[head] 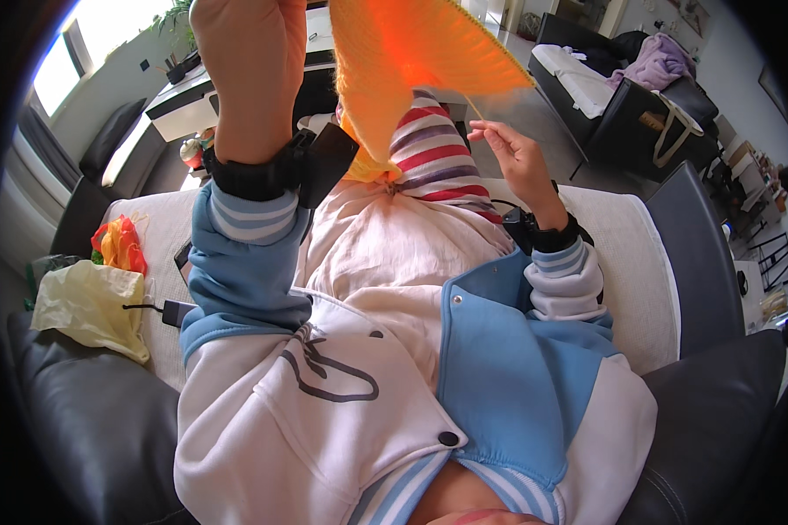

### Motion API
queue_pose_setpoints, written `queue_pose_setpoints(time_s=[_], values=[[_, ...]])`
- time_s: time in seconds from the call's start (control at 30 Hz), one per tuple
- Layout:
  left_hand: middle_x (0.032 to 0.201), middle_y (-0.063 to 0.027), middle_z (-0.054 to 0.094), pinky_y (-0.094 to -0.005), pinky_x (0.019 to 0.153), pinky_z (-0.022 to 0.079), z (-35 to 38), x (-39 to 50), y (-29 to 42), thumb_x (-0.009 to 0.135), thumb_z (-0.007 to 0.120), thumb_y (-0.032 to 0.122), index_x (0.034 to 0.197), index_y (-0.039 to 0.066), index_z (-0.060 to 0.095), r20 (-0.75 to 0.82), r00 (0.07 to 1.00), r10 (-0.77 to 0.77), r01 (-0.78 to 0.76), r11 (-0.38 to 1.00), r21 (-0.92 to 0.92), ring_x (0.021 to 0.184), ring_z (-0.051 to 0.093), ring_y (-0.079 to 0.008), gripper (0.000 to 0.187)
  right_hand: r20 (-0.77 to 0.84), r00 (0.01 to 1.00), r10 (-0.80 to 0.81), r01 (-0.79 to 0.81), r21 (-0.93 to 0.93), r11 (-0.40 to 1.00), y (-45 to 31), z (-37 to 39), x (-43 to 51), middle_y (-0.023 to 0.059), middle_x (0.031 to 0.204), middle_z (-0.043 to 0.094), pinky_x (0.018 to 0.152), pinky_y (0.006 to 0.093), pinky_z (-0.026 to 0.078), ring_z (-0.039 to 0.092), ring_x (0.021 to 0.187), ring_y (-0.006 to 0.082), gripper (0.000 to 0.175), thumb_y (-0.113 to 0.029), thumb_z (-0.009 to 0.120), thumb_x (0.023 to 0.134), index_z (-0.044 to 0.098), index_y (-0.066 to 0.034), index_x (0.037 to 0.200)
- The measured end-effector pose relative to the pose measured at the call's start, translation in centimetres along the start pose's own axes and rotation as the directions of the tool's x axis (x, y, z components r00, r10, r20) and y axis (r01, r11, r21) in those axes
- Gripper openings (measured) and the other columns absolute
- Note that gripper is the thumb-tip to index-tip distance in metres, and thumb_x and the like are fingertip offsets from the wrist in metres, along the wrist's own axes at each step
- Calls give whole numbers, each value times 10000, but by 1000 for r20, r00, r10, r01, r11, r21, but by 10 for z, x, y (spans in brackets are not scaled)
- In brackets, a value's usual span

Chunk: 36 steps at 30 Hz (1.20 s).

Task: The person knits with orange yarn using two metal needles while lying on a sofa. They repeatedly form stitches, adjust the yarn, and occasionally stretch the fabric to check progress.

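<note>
An orange knitted piece is held up in front of me, its upper part cut off by the top edge of the view. My left hand is raised beside it at the left; its fingertips lie beyond the top edge, and the piece hangs from that side. A thin strand of yarn runs down from the lower right part of the knitting. My right hand pinches this strand between thumb and fingers. Behind the knitting, more yellow-orange material rests on my lap, partly hidden.
I sit on a dark sofa with a white cover. To my left lie a pale yellow cloth bag, a red-orange plastic bag and a small dark device. A desk and another sofa stand farther off.
</note>
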<state>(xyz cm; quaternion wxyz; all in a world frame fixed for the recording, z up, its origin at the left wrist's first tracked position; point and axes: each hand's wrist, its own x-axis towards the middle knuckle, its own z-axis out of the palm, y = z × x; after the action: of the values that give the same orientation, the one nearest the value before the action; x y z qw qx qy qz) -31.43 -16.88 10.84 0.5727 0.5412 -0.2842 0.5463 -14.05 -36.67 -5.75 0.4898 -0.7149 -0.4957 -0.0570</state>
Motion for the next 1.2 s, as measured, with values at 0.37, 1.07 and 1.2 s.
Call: queue_pose_setpoints(time_s=[0.37,1.07,1.2], values=[[726,-39,528,-246,634,434,-11,0,1,987,433,133,1086,-57,598,285,957,-54,25,994,106,658,484,-111,270,108,993,45,-62,154,986,-1,16,1,106,888,683,722,245,496,632,804,142,231,-144,497,945,625,22,1041],[946,-126,654,-191,490,374,-39,-48,-15,962,474,115,1047,-65,634,419,808,-414,365,910,197,572,468,-69,255,-324,908,266,-55,536,842,26,-84,-21,49,708,636,641,231,530,645,670,136,247,-167,470,962,630,11,1025],[897,-56,622,-197,668,475,-19,-51,-6,941,530,81,1054,-31,635,455,841,-291,212,953,217,774,602,-103,191,-422,878,226,12,490,872,6,-98,-34,54,695,636,644,232,529,645,657,142,249,-155,462,964,626,23,1022]])
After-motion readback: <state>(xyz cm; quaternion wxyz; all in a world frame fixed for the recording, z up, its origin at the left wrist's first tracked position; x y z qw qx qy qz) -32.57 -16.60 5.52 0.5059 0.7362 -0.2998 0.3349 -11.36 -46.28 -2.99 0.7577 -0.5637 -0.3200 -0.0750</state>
